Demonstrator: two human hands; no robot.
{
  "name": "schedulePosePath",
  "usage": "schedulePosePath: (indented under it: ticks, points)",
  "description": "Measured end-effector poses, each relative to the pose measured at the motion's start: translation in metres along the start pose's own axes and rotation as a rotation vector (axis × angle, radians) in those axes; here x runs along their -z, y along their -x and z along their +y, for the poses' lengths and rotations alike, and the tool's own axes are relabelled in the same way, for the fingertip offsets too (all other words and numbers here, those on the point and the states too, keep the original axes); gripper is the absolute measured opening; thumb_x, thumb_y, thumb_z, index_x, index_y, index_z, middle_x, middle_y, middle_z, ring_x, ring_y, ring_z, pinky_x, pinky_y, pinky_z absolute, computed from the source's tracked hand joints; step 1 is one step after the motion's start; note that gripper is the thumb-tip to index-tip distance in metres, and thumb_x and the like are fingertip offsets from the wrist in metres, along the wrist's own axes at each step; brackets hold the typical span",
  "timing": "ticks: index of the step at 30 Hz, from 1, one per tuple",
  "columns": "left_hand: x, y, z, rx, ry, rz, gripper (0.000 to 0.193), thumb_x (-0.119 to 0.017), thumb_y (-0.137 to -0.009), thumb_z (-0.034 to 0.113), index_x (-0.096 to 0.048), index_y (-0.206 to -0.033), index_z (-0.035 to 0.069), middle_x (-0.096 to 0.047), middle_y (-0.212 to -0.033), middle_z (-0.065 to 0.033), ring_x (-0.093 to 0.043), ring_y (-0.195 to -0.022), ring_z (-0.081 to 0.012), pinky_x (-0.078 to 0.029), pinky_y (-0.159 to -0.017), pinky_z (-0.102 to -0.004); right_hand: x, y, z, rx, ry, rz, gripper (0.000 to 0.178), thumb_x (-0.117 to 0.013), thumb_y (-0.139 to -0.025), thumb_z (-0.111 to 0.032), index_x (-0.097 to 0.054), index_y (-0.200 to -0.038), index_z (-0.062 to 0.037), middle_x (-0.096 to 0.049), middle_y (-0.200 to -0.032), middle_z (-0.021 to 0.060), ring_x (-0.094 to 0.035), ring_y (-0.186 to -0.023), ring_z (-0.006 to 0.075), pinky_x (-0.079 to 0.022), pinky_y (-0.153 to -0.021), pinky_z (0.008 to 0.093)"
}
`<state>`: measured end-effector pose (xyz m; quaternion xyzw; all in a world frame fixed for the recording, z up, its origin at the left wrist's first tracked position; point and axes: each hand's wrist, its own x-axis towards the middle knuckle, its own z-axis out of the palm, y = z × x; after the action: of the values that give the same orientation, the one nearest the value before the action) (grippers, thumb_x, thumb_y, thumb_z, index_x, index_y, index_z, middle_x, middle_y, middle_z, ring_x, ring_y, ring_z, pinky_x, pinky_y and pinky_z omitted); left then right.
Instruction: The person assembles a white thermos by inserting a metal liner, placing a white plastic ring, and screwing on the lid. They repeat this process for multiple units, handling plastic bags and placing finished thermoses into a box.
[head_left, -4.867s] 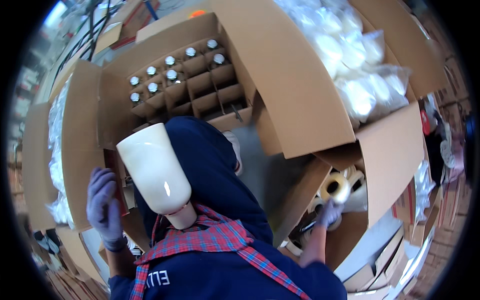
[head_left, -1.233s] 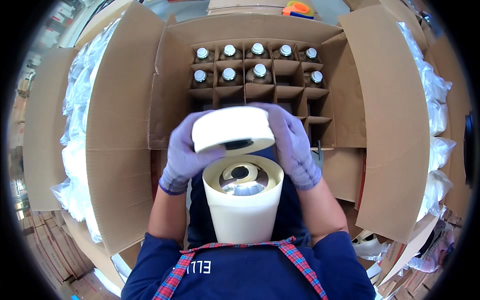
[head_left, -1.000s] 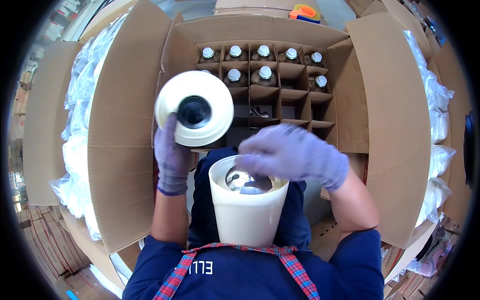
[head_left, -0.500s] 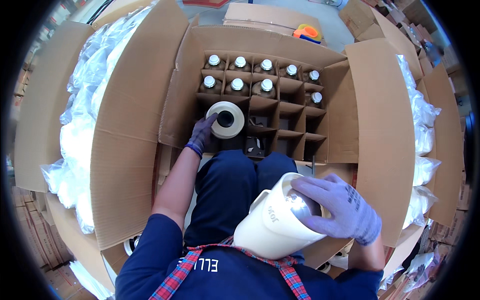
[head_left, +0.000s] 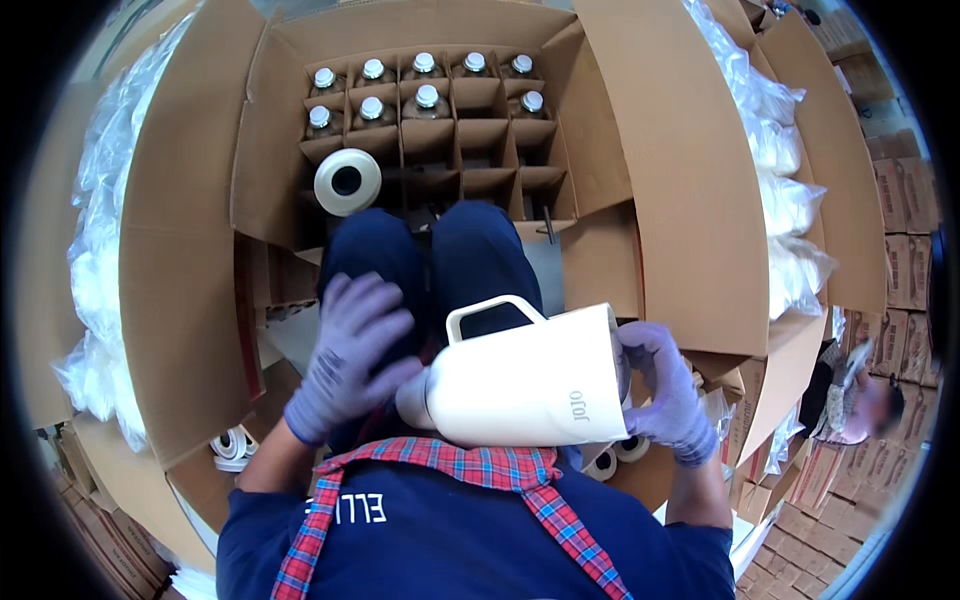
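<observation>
A cream-white vacuum jug [head_left: 520, 385] with a loop handle lies sideways above my lap, its narrow neck end to the left and its wide end to the right. My right hand [head_left: 670, 395], in a grey-violet glove, grips the wide end, some fingers reaching inside the rim. My left hand [head_left: 355, 350], gloved alike, is beside the neck end with its fingers spread; its thumb is at the neck, and whether it touches cannot be told. A round white part [head_left: 348, 160] with a dark centre rests on the near left corner of the divided carton.
Beyond my knees, the divided carton [head_left: 600, 170] holds several silver-capped glass bottles [head_left: 427, 97]. Tall open cartons flank me, with clear plastic-wrapped goods [head_left: 100, 300] on the left and more bags [head_left: 790, 270] on the right. White ring-shaped parts [head_left: 232, 445] lie low left. Another person [head_left: 850, 400] is far right.
My left hand has left the round white part and come back beside the jug's neck. The jug has turned from tilted to sideways, its handle now facing away. The view has shifted.
</observation>
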<state>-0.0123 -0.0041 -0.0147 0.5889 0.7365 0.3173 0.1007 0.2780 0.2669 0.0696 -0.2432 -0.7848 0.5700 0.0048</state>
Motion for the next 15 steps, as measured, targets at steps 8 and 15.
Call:
schedulePosePath:
  ticks: [8,15]
  points:
    - [-0.044,0.058,0.033,0.988,1.297,0.008,0.092,-0.071,-0.085,0.052,-0.031,-0.153,0.005,-0.044,-0.145,-0.0243,-0.052,-0.129,-0.0369,-0.043,-0.111,-0.0462,-0.061,0.097,0.070,-0.232,-0.269,0.023,0.092,-0.075,-0.085,-0.057,-0.039,-0.144,0.0046,-0.057,-0.134,0.0155,-0.056,-0.123,0.0236,-0.045,-0.104,0.0363]
    - [-0.071,0.058,0.019,0.868,1.489,0.047,0.077,-0.068,-0.083,0.055,-0.044,-0.138,0.007,-0.058,-0.121,-0.0217,-0.063,-0.108,-0.0330,-0.055,-0.095,-0.0485,-0.058,0.086,0.072,-0.241,0.046,-0.197,0.063,-0.044,-0.106,-0.045,-0.037,-0.148,0.0009,-0.047,-0.145,0.0254,-0.055,-0.128,0.0307,-0.046,-0.104,0.0409]
